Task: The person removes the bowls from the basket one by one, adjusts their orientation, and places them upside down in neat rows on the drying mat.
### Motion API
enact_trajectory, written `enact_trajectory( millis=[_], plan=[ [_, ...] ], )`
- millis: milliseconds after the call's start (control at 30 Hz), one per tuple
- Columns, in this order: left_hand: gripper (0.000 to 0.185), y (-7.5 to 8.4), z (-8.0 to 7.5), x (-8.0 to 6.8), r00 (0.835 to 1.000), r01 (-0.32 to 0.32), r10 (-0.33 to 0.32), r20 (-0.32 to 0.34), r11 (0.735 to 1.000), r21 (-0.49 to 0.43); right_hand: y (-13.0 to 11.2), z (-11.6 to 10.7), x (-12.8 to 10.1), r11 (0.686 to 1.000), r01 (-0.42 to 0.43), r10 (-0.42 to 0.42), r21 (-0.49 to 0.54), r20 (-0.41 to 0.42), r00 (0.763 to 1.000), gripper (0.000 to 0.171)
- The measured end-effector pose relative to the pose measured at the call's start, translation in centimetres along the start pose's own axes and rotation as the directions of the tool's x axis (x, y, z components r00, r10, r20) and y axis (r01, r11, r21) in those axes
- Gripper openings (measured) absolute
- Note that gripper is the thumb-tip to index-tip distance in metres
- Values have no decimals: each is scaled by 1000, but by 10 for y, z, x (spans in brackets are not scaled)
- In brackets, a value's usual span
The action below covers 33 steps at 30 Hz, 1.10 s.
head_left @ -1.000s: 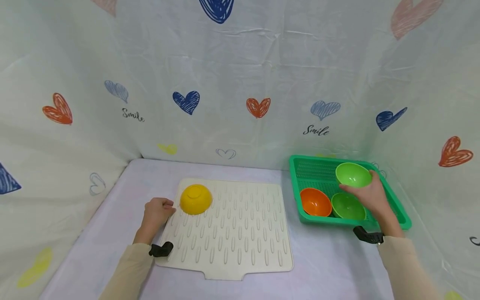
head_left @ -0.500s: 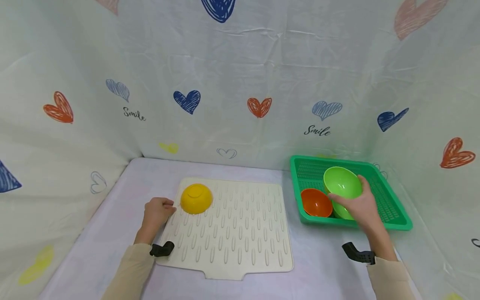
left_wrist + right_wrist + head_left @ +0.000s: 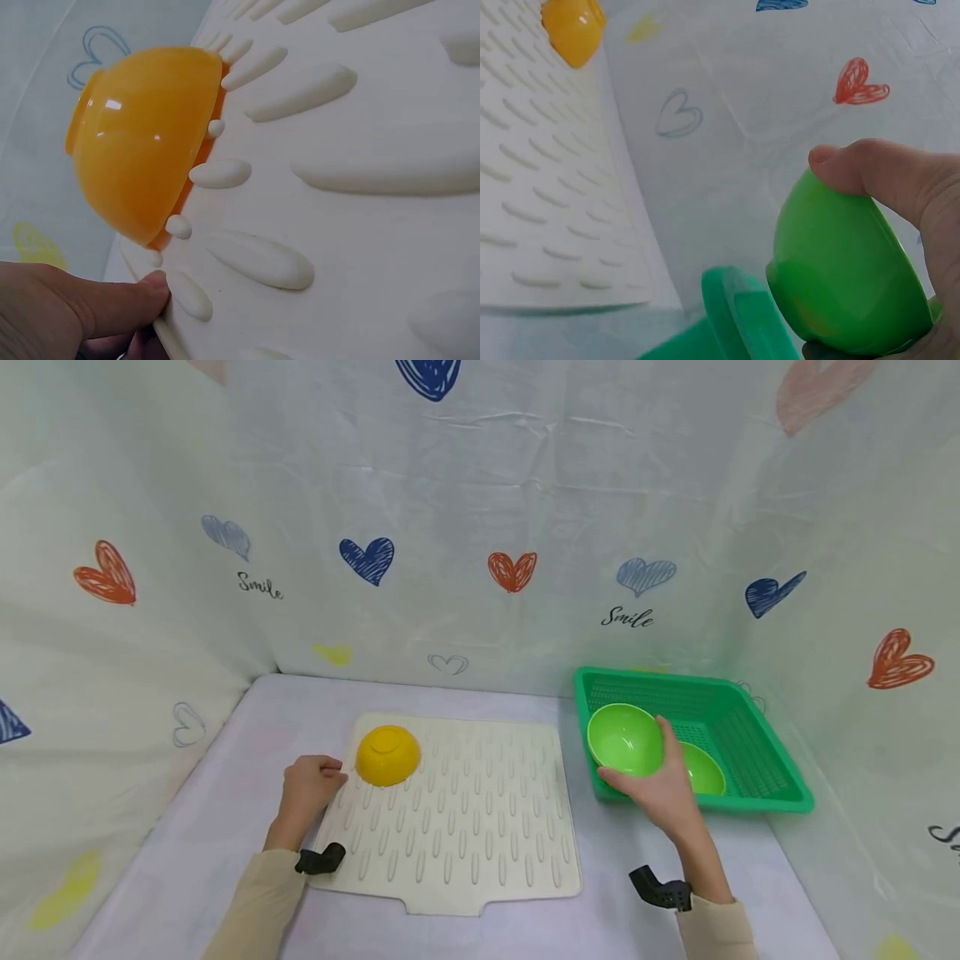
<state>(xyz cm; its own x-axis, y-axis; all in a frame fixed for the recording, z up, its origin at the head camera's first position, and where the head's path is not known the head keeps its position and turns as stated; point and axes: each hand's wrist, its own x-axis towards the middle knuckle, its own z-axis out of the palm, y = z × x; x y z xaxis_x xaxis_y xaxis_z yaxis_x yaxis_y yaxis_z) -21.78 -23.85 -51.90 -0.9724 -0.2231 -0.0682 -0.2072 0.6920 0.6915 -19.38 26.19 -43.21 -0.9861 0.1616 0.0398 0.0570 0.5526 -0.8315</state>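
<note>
My left hand [image 3: 307, 789] pinches the left edge of a white ridged draining board [image 3: 457, 843], thumb on top and fingers curled under in the left wrist view. Just beyond the thumb, a yellow bowl [image 3: 146, 142] lies upside down on the board's far left corner. My right hand [image 3: 667, 789] grips a light green bowl [image 3: 621, 739] by its rim, thumb on one side and fingers on the other. Held over the left part of the green basket [image 3: 757, 756], it is tilted with its inside facing me. A second green bowl [image 3: 707, 770] sits in the basket, partly behind my hand.
The basket stands at the back right of a table with a white cloth [image 3: 600, 860], its rim [image 3: 727, 300] close below the held bowl. A heart-printed curtain [image 3: 450, 527] hangs behind and along both sides. Each wrist carries a black camera mount [image 3: 660, 891].
My right hand has carried the light green bowl leftward across the basket. It now hides the orange bowl and uncovers part of the other green bowl. The left hand has stayed in place.
</note>
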Motion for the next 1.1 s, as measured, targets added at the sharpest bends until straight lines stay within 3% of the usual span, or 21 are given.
enact_trajectory(
  millis=[567,933,1100],
  plan=[
    [29,-5,2,-2,999,-34,34,-27,999,6,-31,89,-24,980,121,-131,160,55,990,124],
    [33,-6,7,-7,999,-25,26,-29,1000,13,-41,118,-31,972,113,-135,206,96,986,126],
    [31,-6,8,-6,997,-64,65,-46,998,23,-43,124,-35,971,103,-130,213,112,985,125]
  ],
)
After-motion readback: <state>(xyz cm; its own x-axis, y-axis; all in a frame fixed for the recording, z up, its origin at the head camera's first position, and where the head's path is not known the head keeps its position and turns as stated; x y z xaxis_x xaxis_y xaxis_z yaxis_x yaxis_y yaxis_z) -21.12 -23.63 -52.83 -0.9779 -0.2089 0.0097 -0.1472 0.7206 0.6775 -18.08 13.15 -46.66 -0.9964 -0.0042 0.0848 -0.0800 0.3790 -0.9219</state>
